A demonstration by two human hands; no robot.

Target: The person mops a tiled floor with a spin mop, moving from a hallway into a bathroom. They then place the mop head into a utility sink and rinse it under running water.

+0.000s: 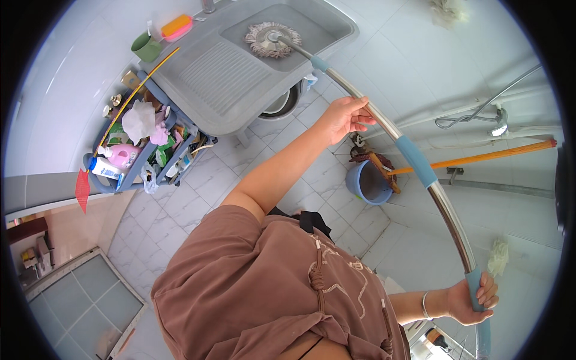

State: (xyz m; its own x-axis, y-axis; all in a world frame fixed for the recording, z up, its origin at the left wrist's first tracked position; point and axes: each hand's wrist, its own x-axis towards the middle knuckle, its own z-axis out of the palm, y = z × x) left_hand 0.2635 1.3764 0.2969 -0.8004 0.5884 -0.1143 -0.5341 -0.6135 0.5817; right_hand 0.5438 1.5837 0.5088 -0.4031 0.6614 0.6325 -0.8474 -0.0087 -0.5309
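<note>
A mop with a long metal handle and light blue grip sleeves runs from the upper middle down to the lower right. Its round string mop head rests in the basin of a grey laundry sink. My left hand is at the upper part of the shaft, thumb across the metal and fingers loosely curled beside it. Lower right, my right hand, with a bracelet on the wrist, wraps its fingers around a blue sleeve near the handle's top end.
Left of the sink stands a cart crowded with bottles and bags. A green mug and an orange sponge sit by the sink's edge. On the tiled floor, a blue bucket stands near a wooden-handled tool. A shower head hangs at right.
</note>
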